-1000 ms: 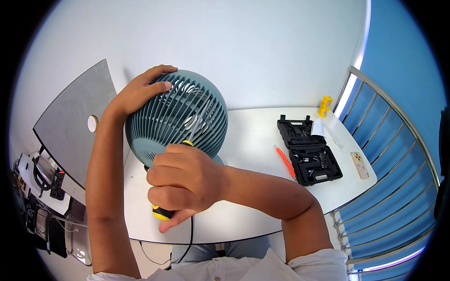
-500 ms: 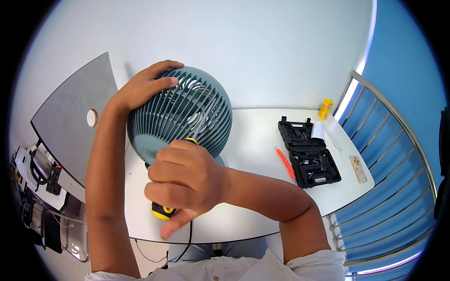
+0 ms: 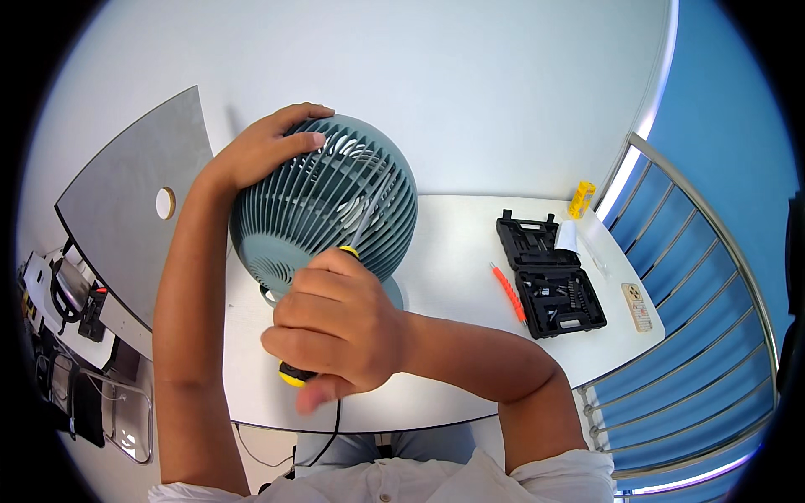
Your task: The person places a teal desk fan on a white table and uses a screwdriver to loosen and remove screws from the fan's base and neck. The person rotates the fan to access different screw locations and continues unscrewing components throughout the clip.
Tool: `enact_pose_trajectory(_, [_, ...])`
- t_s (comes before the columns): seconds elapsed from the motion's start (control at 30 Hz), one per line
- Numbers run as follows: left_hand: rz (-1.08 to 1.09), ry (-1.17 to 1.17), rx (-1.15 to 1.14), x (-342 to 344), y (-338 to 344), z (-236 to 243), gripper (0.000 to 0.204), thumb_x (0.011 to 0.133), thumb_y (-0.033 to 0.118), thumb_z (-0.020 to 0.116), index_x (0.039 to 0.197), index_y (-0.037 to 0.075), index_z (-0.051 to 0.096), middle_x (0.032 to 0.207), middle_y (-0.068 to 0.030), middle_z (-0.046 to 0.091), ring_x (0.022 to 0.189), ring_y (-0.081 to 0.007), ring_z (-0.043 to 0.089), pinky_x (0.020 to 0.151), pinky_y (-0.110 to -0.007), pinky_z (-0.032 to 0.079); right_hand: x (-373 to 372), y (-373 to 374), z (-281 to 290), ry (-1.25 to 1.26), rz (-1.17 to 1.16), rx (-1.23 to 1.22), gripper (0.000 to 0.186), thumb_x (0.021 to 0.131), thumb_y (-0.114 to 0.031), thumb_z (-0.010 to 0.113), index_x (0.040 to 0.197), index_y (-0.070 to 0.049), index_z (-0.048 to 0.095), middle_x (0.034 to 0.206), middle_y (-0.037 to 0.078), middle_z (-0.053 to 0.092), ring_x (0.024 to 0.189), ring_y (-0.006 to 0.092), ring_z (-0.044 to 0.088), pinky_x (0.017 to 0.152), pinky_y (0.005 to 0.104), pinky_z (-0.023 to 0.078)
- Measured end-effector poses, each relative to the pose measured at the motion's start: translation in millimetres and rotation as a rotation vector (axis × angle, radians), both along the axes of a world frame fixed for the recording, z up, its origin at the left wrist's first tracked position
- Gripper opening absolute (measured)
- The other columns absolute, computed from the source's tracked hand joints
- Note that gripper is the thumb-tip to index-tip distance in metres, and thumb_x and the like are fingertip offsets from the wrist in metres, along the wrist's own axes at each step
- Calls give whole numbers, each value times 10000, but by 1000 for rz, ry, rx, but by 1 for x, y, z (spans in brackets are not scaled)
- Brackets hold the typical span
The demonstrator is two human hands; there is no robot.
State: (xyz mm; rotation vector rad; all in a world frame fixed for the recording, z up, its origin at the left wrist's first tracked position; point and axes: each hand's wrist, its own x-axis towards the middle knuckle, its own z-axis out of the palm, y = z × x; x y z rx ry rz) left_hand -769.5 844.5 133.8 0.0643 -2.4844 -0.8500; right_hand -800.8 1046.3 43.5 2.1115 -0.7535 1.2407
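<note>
Our right hand (image 3: 340,323) is closed tightly around the black-and-yellow handle of a screwdriver (image 3: 366,220) at the 6 o'clock side of a grey-green fan (image 3: 306,220) on a white counter (image 3: 453,243). The metal shaft points toward 1 o'clock across the ribbed grille; we cannot tell exactly where its tip sits. Our left hand (image 3: 272,149) clasps the fan at its 10 o'clock edge, thumb on the ribs and fingers over the far rim.

The fan leans with its grille toward us, pale blades showing between the slats. A black cord (image 3: 337,423) drops over the counter's near edge at 6 o'clock.

Between 3 and 4 o'clock from the fan, an open black tool case (image 3: 556,295) displays bits and small fittings in molded slots. Just beside its near side lies an orange-red tool (image 3: 508,293) with a twisted body. Farther out in that direction, near the counter's end, rests a pale remote control (image 3: 637,308); its button markings are too small for us to read. At 3 o'clock stands a yellow-wrapped item (image 3: 581,200), its print too blurred to make out. A grey panel (image 3: 134,176) with a white disc (image 3: 164,203) rises at 9 o'clock.
</note>
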Motion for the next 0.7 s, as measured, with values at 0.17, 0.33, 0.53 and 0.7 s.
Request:
enact_pose_trajectory(0.17, [-14, 5, 10, -2, 1, 0, 492, 825, 337, 586, 1248, 85, 563, 1184, -128, 592, 1100, -229, 539, 987, -326, 389, -4, -7, -5, 28, -17, -61, 514, 817, -587, 529, 871, -75, 525, 869, 75, 521, 768, 249, 512, 679, 381, 394])
enact_pose_trajectory(0.33, [6, 1, -1, 1, 5, 1, 488, 825, 335, 587, 1247, 90, 564, 1182, -123, 590, 1090, -226, 540, 985, -325, 390, -2, -11, -1, 29, 16, -172, 505, 884, -561, 477, 895, -60, 537, 875, 74, 532, 714, 232, 515, 610, 353, 384])
enact_pose_trajectory(0.53, [-1, 4, -9, 3, 2, 1, 488, 826, 335, 587, 1248, 91, 563, 1188, -120, 588, 1094, -224, 540, 987, -325, 391, -6, -1, 1, 90, 25, -3, 532, 896, -585, 437, 866, -64, 544, 867, 68, 528, 738, 232, 514, 613, 358, 407])
enact_pose_trajectory(0.7, [-5, -11, 2, -2, 5, 2, 491, 825, 331, 588, 1252, 91, 560, 1192, -124, 585, 1098, -225, 538, 985, -326, 393, -6, -13, -4, 40, 31, -124, 511, 883, -566, 468, 866, -60, 539, 857, 72, 522, 743, 234, 510, 615, 357, 410])
